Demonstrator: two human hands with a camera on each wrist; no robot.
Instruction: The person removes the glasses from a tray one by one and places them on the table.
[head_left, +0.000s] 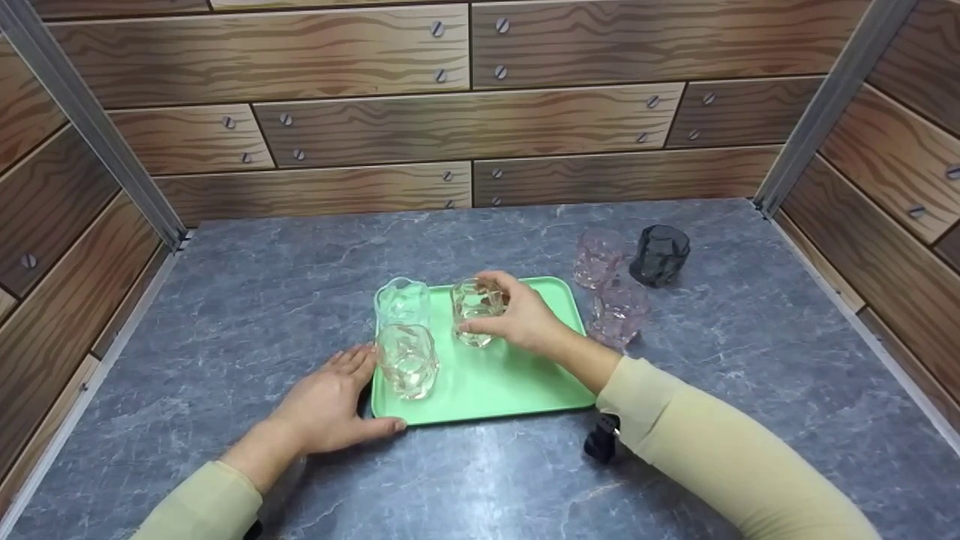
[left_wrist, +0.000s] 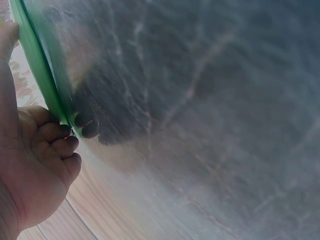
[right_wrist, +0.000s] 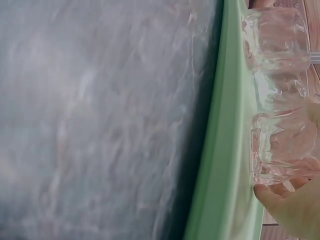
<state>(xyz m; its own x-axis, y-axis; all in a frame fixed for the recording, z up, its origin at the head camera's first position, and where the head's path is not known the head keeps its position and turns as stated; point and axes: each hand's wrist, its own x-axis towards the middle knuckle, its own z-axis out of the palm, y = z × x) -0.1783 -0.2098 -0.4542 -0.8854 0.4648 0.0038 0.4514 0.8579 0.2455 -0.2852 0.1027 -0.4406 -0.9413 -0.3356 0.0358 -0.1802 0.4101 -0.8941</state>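
Note:
A clear faceted glass (head_left: pixel 478 307) stands upright over the back middle of the green tray (head_left: pixel 495 382). My right hand (head_left: pixel 525 315) grips its right side, thumb in front and fingers behind; fingertips (right_wrist: pixel 270 196) show low on the glass in the right wrist view. My left hand (head_left: pixel 322 405) holds the tray's front left corner, its thumb at the front edge and its fingers along the left side. In the left wrist view those fingers (left_wrist: pixel 62 147) bend against the rim. On the tray's left side stand another clear glass (head_left: pixel 409 364) and, behind it, a pale bluish glass (head_left: pixel 403 304).
Right of the tray are two pink glasses, one at the back (head_left: pixel 598 259) and one nearer (head_left: pixel 620 311). A dark grey glass (head_left: pixel 660 255) stands beside them. Wood-patterned walls (head_left: pixel 360 127) enclose the grey marbled table (head_left: pixel 262 277) at the back and sides.

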